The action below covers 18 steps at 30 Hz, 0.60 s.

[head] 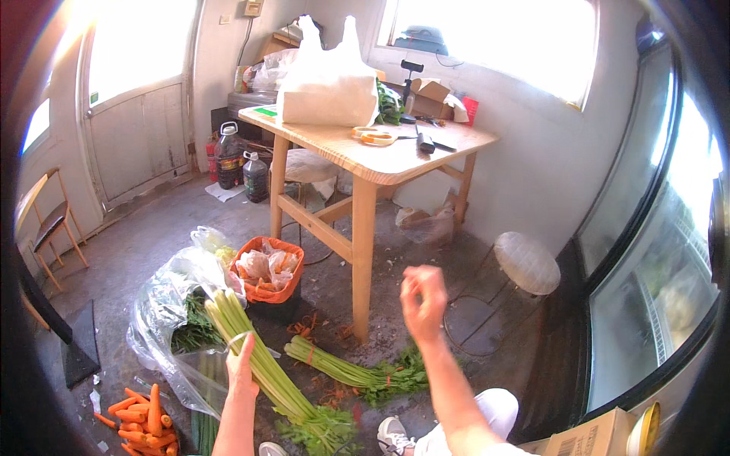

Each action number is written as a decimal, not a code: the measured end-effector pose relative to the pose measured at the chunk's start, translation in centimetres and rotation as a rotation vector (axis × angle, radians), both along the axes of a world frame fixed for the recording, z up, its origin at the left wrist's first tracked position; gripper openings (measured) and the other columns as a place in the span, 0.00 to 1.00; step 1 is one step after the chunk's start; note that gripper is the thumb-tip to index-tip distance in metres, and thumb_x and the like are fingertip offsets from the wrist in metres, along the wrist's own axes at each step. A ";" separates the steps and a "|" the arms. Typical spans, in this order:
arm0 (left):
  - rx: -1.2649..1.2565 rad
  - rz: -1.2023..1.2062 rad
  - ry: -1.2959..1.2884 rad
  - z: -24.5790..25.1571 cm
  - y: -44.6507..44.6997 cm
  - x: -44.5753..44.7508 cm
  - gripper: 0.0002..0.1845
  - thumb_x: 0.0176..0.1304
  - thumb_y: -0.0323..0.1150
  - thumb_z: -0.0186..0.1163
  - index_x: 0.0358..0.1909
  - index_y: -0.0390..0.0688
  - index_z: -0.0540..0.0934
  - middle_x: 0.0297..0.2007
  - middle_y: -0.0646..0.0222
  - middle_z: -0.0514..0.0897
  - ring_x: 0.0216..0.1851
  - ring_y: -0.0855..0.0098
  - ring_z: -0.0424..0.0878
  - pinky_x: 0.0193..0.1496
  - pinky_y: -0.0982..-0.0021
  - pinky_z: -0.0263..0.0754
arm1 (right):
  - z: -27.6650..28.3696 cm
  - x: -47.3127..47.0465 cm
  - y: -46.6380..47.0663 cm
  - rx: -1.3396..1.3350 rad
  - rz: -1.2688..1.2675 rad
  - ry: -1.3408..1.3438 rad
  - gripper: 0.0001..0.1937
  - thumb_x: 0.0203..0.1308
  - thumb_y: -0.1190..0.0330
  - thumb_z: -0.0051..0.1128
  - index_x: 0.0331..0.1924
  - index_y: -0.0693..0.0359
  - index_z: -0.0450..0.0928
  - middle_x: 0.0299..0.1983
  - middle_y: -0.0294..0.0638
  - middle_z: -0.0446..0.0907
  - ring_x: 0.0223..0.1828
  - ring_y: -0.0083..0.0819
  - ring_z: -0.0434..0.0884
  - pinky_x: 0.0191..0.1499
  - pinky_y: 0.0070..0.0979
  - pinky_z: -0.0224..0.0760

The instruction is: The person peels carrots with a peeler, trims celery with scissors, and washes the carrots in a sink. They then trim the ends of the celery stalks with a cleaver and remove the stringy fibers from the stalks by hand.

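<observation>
My left hand [242, 370] is closed around a large bunch of celery [274, 365], its stalks slanting up to the left and its leaves near the floor. A pale band circles the stalks by my thumb. Raised over the floor to the right, my right hand [424, 299] has curled fingers; it is slightly blurred, and whether it holds anything small is unclear. Between the hands, a second celery bunch [342, 365] with reddish bands lies on the floor.
Carrots [145, 424] and a clear plastic bag [154, 308] of greens lie at the left. Behind stand an orange bin [268, 294] and a wooden table [336, 154] with scissors [377, 138]. A round stool [526, 262] is at right, a cardboard box [596, 436] at lower right.
</observation>
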<state>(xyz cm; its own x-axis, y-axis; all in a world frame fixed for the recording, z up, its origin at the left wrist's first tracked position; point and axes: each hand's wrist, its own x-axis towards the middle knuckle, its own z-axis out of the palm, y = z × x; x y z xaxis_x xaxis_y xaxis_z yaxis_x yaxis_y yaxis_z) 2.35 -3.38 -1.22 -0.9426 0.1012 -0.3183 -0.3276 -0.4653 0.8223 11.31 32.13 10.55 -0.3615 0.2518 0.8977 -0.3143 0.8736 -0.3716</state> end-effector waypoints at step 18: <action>0.168 0.302 -0.469 -25.7 0.3 2.2 0.25 0.57 0.24 0.67 0.54 0.38 0.69 0.47 0.59 0.79 0.47 0.59 0.80 0.50 0.55 0.77 | 25.6 -23.7 8.3 0.500 -0.329 -0.765 0.34 0.64 0.34 0.42 0.51 0.57 0.81 0.41 0.43 0.85 0.40 0.35 0.83 0.48 0.34 0.75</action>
